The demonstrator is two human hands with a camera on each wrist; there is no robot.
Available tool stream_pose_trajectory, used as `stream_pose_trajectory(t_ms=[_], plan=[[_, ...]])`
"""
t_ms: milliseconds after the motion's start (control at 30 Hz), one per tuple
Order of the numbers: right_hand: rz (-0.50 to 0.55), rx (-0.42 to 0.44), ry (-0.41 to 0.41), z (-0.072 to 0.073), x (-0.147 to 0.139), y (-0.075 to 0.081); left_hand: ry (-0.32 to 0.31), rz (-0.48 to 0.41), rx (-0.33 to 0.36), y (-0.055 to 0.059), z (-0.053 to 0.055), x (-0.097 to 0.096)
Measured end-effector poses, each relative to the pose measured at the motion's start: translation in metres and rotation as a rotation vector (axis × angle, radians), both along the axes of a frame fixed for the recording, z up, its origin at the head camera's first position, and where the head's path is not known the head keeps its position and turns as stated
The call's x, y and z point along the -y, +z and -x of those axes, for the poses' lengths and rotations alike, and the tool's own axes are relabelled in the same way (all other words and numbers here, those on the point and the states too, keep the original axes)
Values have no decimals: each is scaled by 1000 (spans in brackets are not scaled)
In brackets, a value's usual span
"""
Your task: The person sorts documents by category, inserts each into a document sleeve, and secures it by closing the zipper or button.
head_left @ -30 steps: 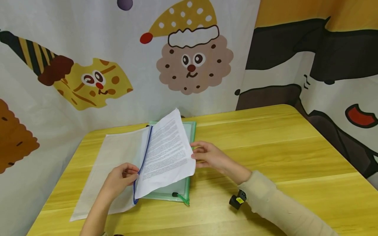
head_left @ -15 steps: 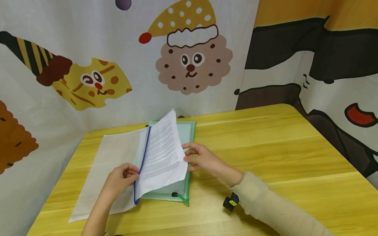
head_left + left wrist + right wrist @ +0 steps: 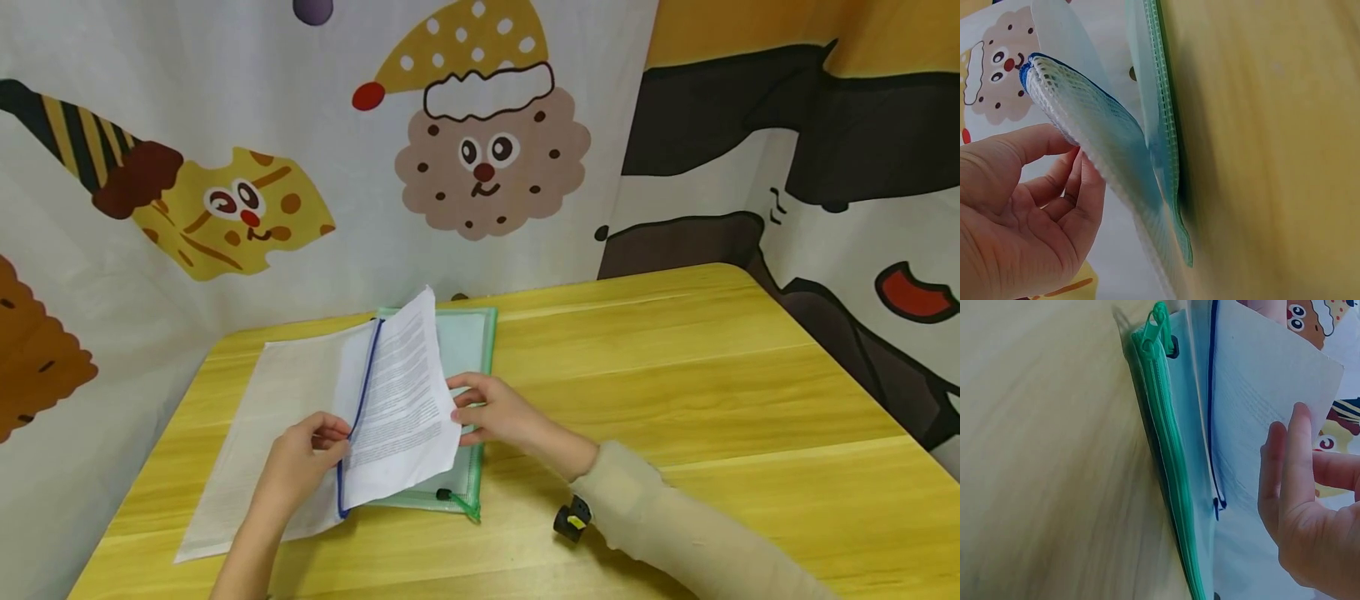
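Observation:
A printed sheet of paper (image 3: pixel 401 392) stands tilted, its left part inside the mouth of a whitish mesh zip pouch (image 3: pixel 288 383) with a blue edge. My left hand (image 3: pixel 288 462) pinches that blue edge between thumb and fingers; in the left wrist view the lifted mesh wall (image 3: pixel 1094 125) bulges away from the table. At the paper's right edge my right hand (image 3: pixel 506 412) holds the sheet, with fingers (image 3: pixel 1297 450) extended along it in the right wrist view. Whether one sheet or more is held cannot be told.
A green-edged zip pouch (image 3: pixel 465 342) lies flat beneath the paper and the blue-edged pouch. Its green zipper pull (image 3: pixel 468 507) sticks out at the near right corner. The yellow wooden table (image 3: pixel 675 375) reaches to a cartoon-printed curtain (image 3: pixel 345 167) behind.
My right hand has moved left with the paper, which has slid further into the blue-edged pouch. The left hand has kept its grip on the edge, almost still.

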State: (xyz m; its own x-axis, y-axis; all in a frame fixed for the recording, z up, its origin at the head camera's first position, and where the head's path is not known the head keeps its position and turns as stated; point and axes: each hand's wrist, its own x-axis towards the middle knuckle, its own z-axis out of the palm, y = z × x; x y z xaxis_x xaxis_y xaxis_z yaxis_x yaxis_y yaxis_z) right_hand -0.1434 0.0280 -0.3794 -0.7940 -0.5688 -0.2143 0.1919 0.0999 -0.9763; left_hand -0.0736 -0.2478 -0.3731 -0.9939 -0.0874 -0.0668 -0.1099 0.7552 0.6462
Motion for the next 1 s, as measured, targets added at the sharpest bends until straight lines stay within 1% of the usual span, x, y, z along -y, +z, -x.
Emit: stream_pose_trajectory(t_ms=[200, 433, 667, 800, 1000], plan=[[2, 2, -10, -1, 11, -4, 10, 0, -3, -1, -1, 0], [14, 18, 3, -3, 24, -6, -1, -16, -20, -2, -1, -1], [25, 31, 21, -4, 41, -7, 27, -25, 4, 0, -2, -2], [34, 44, 27, -5, 50, -7, 30, -22, 3, 0, -2, -2], [8, 38, 35, -3, 66, -7, 34, -24, -14, 0, -1, -2]])
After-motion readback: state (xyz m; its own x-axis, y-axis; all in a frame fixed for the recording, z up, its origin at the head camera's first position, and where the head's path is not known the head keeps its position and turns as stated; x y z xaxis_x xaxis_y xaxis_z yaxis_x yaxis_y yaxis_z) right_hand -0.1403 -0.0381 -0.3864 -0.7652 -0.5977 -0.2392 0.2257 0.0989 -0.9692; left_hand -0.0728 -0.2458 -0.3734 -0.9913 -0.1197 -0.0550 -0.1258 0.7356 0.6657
